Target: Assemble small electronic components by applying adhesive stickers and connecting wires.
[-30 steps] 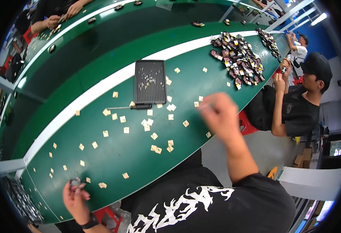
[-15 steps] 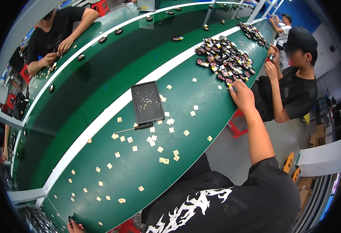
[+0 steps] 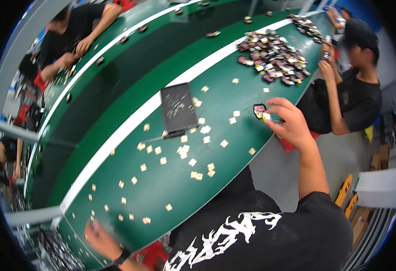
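Observation:
My right hand pinches a small black piece with a pink, white and yellow face between thumb and fingers, above the green table near its front edge. Beyond it lies a big heap of similar black pieces. At the lower left, my left hand hovers over the table, a dark band on its wrist. Motion smears its fingers, so I cannot make out whether they hold anything. Many small cream square stickers or cards are scattered across the table between my hands.
A black perforated tray with small bright bits stands by the white rail, a thin rod-like tool beside it. Dark pieces ride the conveyor behind. Co-workers sit at the right and far left. Silvery black items pile up at lower left.
My right hand has drawn back from the heap with a piece in it. My left hand has come up and inward from the lower left; the dark thing at its fingers no longer shows.

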Motion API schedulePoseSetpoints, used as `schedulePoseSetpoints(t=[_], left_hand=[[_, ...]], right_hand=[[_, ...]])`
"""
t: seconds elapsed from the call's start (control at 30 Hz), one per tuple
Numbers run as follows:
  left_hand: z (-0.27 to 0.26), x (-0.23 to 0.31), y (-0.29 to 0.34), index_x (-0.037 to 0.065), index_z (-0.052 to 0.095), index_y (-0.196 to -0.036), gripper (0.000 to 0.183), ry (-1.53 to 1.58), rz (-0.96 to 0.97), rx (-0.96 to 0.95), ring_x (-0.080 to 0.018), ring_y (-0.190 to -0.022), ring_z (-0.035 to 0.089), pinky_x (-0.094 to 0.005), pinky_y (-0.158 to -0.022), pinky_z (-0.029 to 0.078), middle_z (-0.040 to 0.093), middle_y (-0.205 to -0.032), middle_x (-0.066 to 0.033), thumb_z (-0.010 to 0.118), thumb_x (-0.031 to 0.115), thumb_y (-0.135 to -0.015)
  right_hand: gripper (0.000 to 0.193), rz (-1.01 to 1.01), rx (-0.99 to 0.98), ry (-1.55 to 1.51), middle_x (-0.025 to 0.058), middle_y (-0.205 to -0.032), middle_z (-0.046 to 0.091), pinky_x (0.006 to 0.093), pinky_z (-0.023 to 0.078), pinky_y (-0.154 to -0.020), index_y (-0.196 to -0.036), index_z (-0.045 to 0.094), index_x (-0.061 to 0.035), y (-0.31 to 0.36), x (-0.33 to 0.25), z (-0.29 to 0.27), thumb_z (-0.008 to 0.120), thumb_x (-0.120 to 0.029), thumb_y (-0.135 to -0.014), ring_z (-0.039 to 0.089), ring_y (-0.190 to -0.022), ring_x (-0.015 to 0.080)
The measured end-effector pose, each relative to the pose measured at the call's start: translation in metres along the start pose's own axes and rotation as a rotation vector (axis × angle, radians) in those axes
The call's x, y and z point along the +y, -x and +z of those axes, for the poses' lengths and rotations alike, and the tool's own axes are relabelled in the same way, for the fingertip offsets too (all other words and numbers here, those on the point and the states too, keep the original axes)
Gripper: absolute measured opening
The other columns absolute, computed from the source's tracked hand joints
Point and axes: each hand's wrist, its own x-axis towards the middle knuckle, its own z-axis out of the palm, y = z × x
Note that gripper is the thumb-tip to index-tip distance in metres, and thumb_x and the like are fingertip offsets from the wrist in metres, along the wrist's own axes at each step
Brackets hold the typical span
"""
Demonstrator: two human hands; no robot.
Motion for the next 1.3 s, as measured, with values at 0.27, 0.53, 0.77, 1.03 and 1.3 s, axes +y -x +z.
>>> schedulePoseSetpoints(t=[0.27,0.53,0.77,1.03,1.3], left_hand=[[0.075,0.237,0.039,-0.001,0.040,-0.152,0.054,1.401,-0.052,-1.453,-0.0108,-0.082,0.062,-0.0205,-0.057,0.046,0.066,-0.115,-0.0135,0.051,0.029,-0.108],[0.099,0.235,0.029,-0.002,0.049,-0.139,0.038,1.421,-0.099,-1.399,-0.0120,-0.083,0.067,-0.0257,-0.073,0.058,0.065,-0.110,-0.0100,0.057,-0.001,-0.102],[0.122,0.223,0.027,-0.003,0.052,-0.126,0.032,1.463,-0.074,-1.187,-0.0205,-0.096,0.071,-0.0314,-0.085,0.062,0.063,-0.112,-0.0151,0.060,-0.011,-0.096],[0.123,0.222,0.026,0.000,0.049,-0.115,0.022,1.505,-0.199,-1.081,-0.0167,-0.096,0.068,-0.0374,-0.092,0.064,0.056,-0.102,-0.0086,0.055,-0.012,-0.098],[0.123,0.219,0.022,-0.001,0.045,-0.122,0.023,1.604,-0.138,-1.046,-0.0254,-0.117,0.066,-0.0390,-0.094,0.062,0.061,-0.124,-0.0185,0.052,-0.008,-0.101]], right_hand=[[0.032,-0.592,-0.270,-0.305,0.0068,-0.123,0.067,0.0361,0.058,-0.069,-0.100,0.069,-0.0095,-0.017,-0.088,0.051,0.084,-0.009,-0.071,0.071,-0.086,0.0248],[0.016,-0.160,-0.232,-0.583,0.0108,-0.098,0.065,0.0316,0.050,-0.064,-0.088,0.069,-0.0003,-0.010,-0.097,0.076,0.078,-0.013,-0.088,0.063,-0.071,0.0202],[0.039,0.162,-0.317,-0.565,0.0076,-0.061,0.048,0.0355,0.037,-0.051,-0.066,0.057,0.0010,0.006,-0.098,0.102,0.072,-0.019,-0.097,0.042,-0.052,0.0183],[0.012,0.621,-0.553,-1.007,0.0020,-0.079,0.061,0.0247,0.046,-0.062,-0.106,0.061,-0.0003,0.004,-0.142,0.108,0.061,-0.012,-0.104,0.057,-0.069,0.0099],[0.017,0.906,-0.698,-1.350,0.0102,-0.080,0.070,0.0252,0.051,-0.052,-0.095,0.047,-0.0074,-0.007,-0.162,0.136,0.063,-0.004,-0.100,0.068,-0.063,0.0144]])
